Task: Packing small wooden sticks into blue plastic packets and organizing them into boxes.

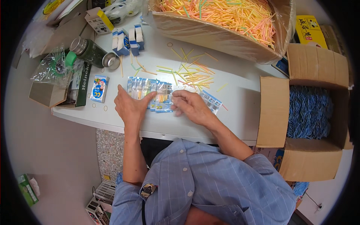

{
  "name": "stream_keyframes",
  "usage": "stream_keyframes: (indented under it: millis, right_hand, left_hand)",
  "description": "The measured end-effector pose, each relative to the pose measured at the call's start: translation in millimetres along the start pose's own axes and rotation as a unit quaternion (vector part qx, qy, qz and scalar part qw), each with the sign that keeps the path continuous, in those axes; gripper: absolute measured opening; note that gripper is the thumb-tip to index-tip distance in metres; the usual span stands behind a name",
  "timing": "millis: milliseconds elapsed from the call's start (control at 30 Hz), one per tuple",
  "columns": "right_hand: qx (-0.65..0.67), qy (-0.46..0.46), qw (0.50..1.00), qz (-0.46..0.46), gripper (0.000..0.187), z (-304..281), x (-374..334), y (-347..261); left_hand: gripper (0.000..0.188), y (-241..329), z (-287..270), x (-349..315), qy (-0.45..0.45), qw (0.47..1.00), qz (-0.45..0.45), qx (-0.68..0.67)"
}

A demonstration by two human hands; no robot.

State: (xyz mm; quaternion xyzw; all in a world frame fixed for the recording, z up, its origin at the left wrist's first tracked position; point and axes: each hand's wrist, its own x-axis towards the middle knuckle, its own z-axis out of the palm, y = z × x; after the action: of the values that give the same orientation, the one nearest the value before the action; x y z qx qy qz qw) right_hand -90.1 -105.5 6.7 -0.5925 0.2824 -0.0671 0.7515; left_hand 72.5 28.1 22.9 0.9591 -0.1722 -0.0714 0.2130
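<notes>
A row of clear packets with blue-and-white edges (163, 100) lies overlapped on the white table, coloured sticks showing inside. Along its left side rests my left hand (131, 107), open, the thumb stretched over the packets and the fingers pointing away from me. My right hand (192, 108) is at the right end of the row, fingers curled together and slightly blurred; whatever they hold is hidden. Another packet (213, 102) lies partly behind that hand. Just beyond the packets, loose yellow, pink and green sticks (195, 77) are scattered in a pile.
A large lined carton (217, 30) full of coloured sticks stands at the back. On the right, an open carton (273, 112) holds blue packets (308, 112). At left are a small blue-and-white box (99, 89), a dark green bottle (92, 52) and several blue-and-white bundles (120, 42).
</notes>
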Motion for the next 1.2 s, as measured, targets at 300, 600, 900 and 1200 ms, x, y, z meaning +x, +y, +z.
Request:
stream_keyframes:
  millis: [300, 600, 900, 1200]
  right_hand:
    - [-0.243, -0.074, 0.964, -0.078, 0.037, 13.1, 37.8, 8.1]
    - [-0.014, -0.128, 0.991, -0.043, 0.043, 16.3, 33.5, 15.6]
    - [-0.069, -0.261, 0.943, -0.196, 0.058, 24.5, 45.9, -27.5]
    - [-0.042, -0.214, 0.960, -0.174, 0.070, 30.9, 62.6, 13.1]
  left_hand:
    - [0.099, 11.3, -3.1, 12.4, -0.175, 0.984, 0.040, 0.000]
    - [0.060, -19.6, 8.2, -14.1, -0.126, 0.938, 0.088, -0.311]
    - [0.091, -42.1, 18.5, -22.6, 0.032, 0.869, 0.307, -0.387]
    - [0.110, -50.2, 42.7, -22.0, -0.069, 0.904, 0.120, -0.404]
